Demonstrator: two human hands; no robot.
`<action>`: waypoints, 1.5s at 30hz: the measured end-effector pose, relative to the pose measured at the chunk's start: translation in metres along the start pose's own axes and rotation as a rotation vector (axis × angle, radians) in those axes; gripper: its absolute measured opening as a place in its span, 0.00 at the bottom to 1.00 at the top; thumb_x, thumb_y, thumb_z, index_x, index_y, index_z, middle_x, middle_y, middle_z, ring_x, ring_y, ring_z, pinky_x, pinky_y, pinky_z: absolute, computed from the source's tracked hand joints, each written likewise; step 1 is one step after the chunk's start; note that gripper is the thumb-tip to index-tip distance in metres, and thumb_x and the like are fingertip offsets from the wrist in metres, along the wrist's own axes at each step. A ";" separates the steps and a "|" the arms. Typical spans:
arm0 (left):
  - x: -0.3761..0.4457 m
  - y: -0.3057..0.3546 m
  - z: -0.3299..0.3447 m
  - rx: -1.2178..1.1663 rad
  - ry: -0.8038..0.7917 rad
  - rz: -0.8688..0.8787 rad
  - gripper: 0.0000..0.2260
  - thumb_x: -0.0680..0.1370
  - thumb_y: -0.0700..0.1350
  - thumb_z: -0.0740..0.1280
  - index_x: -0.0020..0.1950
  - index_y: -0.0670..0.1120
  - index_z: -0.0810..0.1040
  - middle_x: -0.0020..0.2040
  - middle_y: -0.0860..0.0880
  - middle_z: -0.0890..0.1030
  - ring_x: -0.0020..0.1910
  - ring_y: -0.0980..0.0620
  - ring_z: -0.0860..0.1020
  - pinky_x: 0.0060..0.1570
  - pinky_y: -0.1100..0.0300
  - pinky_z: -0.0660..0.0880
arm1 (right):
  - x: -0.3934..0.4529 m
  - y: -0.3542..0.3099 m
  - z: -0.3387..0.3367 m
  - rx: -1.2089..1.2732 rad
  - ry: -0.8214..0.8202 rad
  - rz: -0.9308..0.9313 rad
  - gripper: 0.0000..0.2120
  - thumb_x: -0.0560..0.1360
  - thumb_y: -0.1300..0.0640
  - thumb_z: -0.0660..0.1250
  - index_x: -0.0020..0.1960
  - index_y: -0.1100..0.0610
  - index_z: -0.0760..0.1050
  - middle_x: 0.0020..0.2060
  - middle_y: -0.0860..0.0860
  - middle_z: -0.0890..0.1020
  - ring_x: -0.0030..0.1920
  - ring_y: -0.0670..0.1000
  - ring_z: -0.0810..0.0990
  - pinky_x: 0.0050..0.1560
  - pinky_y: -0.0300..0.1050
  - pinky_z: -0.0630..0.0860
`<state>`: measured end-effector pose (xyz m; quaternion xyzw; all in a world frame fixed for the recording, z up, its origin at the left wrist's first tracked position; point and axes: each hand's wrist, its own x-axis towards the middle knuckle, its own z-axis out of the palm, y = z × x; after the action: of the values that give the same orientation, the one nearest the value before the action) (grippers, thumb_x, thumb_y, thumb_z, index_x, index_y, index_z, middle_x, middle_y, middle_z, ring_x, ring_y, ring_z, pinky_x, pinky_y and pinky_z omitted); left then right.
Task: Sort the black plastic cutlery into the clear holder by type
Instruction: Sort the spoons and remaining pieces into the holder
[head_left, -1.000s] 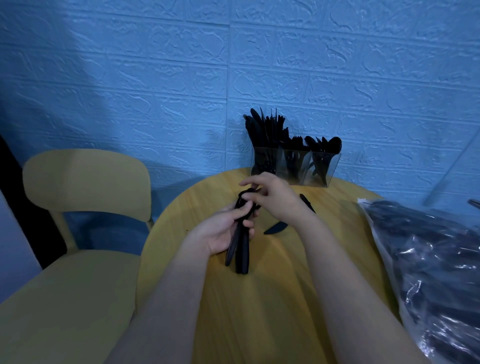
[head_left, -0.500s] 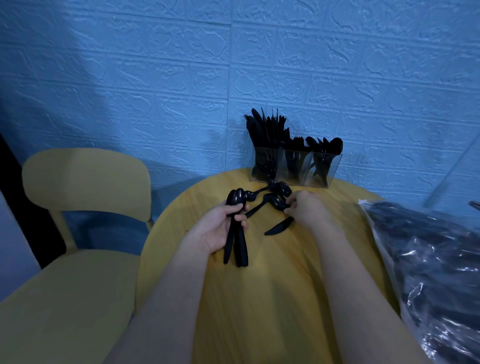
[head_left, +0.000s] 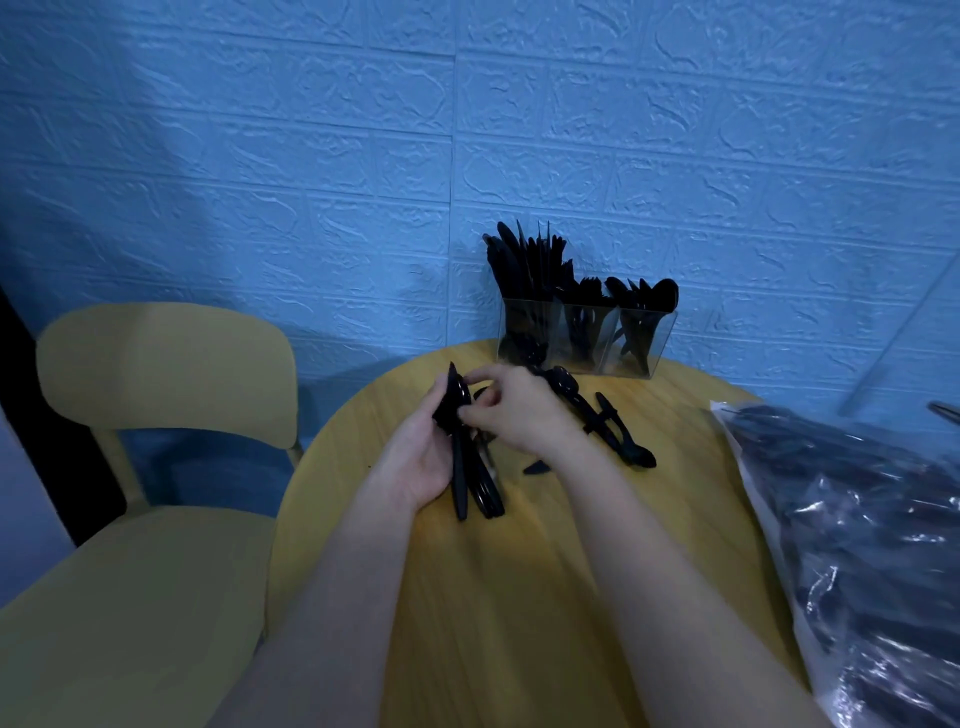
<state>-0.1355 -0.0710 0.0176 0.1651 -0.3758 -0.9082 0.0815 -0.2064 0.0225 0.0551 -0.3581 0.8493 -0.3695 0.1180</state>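
The right hand (head_left: 519, 410) has come back from the loose cutlery (head_left: 608, 421) before the holder (head_left: 584, 338), pinching another spoon onto the bundle (head_left: 462, 447) the left hand (head_left: 415, 457) grips; gathering continues.

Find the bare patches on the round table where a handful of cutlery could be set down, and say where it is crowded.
Bare wood lies on the round table near the viewer, between the forearms, and along the left edge by the chair. It is crowded at the back around the clear holder and the loose cutlery before it, and on the right where the plastic bag overhangs.
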 end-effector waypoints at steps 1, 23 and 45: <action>0.000 0.000 -0.001 -0.010 -0.002 0.004 0.17 0.80 0.56 0.58 0.56 0.45 0.77 0.49 0.46 0.83 0.44 0.49 0.81 0.47 0.55 0.76 | -0.001 -0.001 0.007 -0.065 0.008 -0.015 0.17 0.74 0.58 0.68 0.63 0.54 0.75 0.42 0.51 0.82 0.44 0.48 0.78 0.36 0.35 0.70; 0.017 0.008 0.091 0.508 -0.309 0.030 0.10 0.76 0.29 0.57 0.50 0.43 0.70 0.36 0.48 0.72 0.26 0.56 0.65 0.28 0.63 0.64 | -0.008 0.017 -0.115 0.069 -0.075 -0.110 0.07 0.75 0.57 0.69 0.53 0.54 0.79 0.34 0.41 0.79 0.29 0.36 0.74 0.32 0.29 0.70; 0.144 -0.022 0.163 2.047 -0.096 0.691 0.24 0.78 0.40 0.60 0.74 0.42 0.60 0.71 0.45 0.64 0.70 0.47 0.62 0.66 0.55 0.62 | 0.066 0.078 -0.236 -0.261 0.771 0.007 0.06 0.77 0.58 0.65 0.52 0.57 0.76 0.48 0.55 0.79 0.45 0.59 0.79 0.49 0.55 0.75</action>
<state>-0.3292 0.0121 0.0755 0.0042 -0.9852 -0.0963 0.1419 -0.4041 0.1410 0.1684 -0.2024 0.8722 -0.3656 -0.2543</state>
